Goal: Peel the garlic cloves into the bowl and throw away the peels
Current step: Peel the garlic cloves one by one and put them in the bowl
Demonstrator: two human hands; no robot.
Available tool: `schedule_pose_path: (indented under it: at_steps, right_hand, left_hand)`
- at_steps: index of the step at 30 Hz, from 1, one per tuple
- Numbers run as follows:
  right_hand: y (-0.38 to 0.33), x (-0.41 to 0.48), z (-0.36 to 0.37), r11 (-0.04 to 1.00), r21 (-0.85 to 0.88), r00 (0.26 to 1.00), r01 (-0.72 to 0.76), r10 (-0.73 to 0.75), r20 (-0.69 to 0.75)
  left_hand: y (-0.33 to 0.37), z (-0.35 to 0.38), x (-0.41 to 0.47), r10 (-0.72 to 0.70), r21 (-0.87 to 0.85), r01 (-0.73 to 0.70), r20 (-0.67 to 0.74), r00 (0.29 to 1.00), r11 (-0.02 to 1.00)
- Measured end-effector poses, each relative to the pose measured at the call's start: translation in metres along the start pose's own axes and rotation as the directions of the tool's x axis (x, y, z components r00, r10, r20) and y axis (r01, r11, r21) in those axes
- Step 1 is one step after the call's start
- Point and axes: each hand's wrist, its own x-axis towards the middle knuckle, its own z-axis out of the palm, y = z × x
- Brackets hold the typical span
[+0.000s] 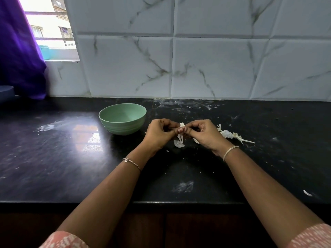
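A green bowl stands on the black counter, left of my hands; I see nothing inside it. My left hand and my right hand meet fingertip to fingertip above the counter and both pinch one garlic clove, mostly hidden by my fingers. A strip of white peel hangs down from it. Loose peels lie on the counter under my hands. More peels and a garlic stem lie just right of my right hand.
The black counter runs to a tiled wall at the back, and its front edge is near my elbows. A purple curtain hangs at the far left by a window. Small peel scraps dot the right side.
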Motion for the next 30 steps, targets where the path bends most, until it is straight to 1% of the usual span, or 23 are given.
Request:
schedule_pose_path:
  at_steps: [2, 4, 8, 11, 13, 15, 16, 17, 18, 20, 22, 23, 24, 26, 28, 30]
  right_hand:
    - [0.002, 0.001, 0.0, 0.996, -0.084, 0.998, 0.027, -0.031, -0.048]
    - [0.004, 0.002, 0.0, 0.992, -0.12, 0.997, 0.031, -0.04, -0.069]
    - [0.0, 0.002, 0.003, 0.998, -0.062, 0.999, 0.015, -0.017, -0.043]
    - [-0.003, 0.004, 0.0, 1.0, -0.024, 0.99, -0.005, 0.002, -0.14]
    - [-0.005, 0.004, -0.006, 0.999, 0.041, 0.976, 0.001, 0.008, -0.217]
    - [-0.006, 0.003, -0.015, 0.994, 0.105, 0.962, 0.005, 0.024, -0.271]
    - [-0.005, 0.003, -0.02, 0.993, 0.117, 0.956, -0.002, 0.036, -0.291]
    - [-0.004, 0.003, -0.024, 0.993, 0.118, 0.951, -0.014, 0.049, -0.306]
    - [-0.001, 0.003, -0.028, 0.994, 0.105, 0.947, -0.03, 0.062, -0.317]
    - [0.006, 0.002, -0.034, 0.996, 0.058, 0.939, -0.064, 0.08, -0.334]
    - [0.011, 0.003, -0.039, 0.995, 0.021, 0.929, -0.097, 0.098, -0.356]
    - [0.013, 0.003, -0.04, 0.994, 0.01, 0.925, -0.112, 0.108, -0.363]
    - [0.014, 0.004, -0.041, 0.993, 0.003, 0.923, -0.12, 0.113, -0.367]
    - [0.014, 0.005, -0.041, 0.993, -0.022, 0.919, -0.112, 0.095, -0.382]
    - [0.014, 0.007, -0.041, 0.993, -0.071, 0.902, -0.094, 0.055, -0.427]
    - [0.013, 0.008, -0.044, 0.994, -0.085, 0.864, -0.066, 0.014, -0.503]
  left_hand:
    - [-0.004, 0.0, 0.002, 0.021, 0.108, -0.017, -0.033, 0.999, 0.994]
    - [-0.005, 0.0, 0.003, 0.027, 0.176, -0.019, -0.046, 0.999, 0.984]
    - [-0.002, 0.001, 0.005, 0.047, 0.302, -0.027, -0.06, 0.997, 0.953]
    - [-0.007, -0.013, 0.008, 0.043, 0.403, 0.026, -0.162, 0.986, 0.915]
    - [-0.01, -0.022, 0.007, 0.028, 0.518, 0.084, -0.205, 0.978, 0.851]
    - [-0.008, -0.025, 0.002, 0.052, 0.651, 0.094, -0.202, 0.978, 0.753]
    - [-0.005, -0.025, 0.0, 0.081, 0.687, 0.072, -0.188, 0.979, 0.723]
    - [-0.002, -0.024, -0.003, 0.107, 0.692, 0.035, -0.161, 0.981, 0.721]
    - [0.001, -0.024, -0.006, 0.129, 0.67, -0.019, -0.114, 0.985, 0.742]
    - [0.004, -0.023, -0.01, 0.144, 0.612, -0.144, 0.049, 0.988, 0.777]
    - [0.003, -0.02, -0.012, 0.076, 0.639, -0.218, 0.242, 0.967, 0.738]
    - [0.001, -0.018, -0.012, 0.034, 0.663, -0.235, 0.302, 0.953, 0.71]
    - [0.0, -0.017, -0.012, 0.007, 0.685, -0.241, 0.326, 0.945, 0.688]
    - [-0.001, -0.016, -0.01, 0.0, 0.708, -0.236, 0.316, 0.949, 0.665]
    - [0.003, -0.012, -0.009, 0.023, 0.715, -0.238, 0.297, 0.955, 0.658]
    - [0.011, -0.002, -0.004, 0.062, 0.7, -0.248, 0.28, 0.958, 0.67]
